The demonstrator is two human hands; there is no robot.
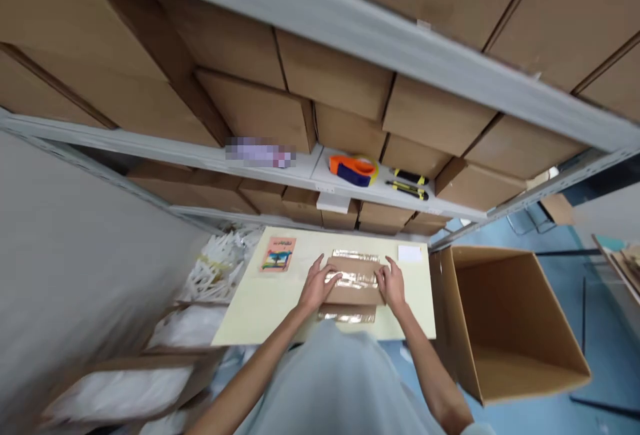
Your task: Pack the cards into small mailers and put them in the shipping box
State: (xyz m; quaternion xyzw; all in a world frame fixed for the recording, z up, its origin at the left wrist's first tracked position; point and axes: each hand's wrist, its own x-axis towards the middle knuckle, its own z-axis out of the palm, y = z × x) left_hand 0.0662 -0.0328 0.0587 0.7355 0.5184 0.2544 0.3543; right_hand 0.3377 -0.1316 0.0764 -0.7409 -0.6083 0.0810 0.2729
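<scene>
Beneath loaded shelves, two hands on a taped carton

Boxes line the shelves above a pale yellow table (pixel 250 318). On its near middle lies a flat cardboard carton (pixel 353 296) with shiny tape across it. The left hand (pixel 316 285) curls its fingers over the carton's left side, thumb on the tape; the right hand (pixel 393 284) touches the right edge, fingers bent. A picture booklet (pixel 279 254) lies to the left, a white card (pixel 409 253) to the right.

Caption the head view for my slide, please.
Left hand and right hand on taped cardboard; tape dispenser and knives on the shelf.
</scene>
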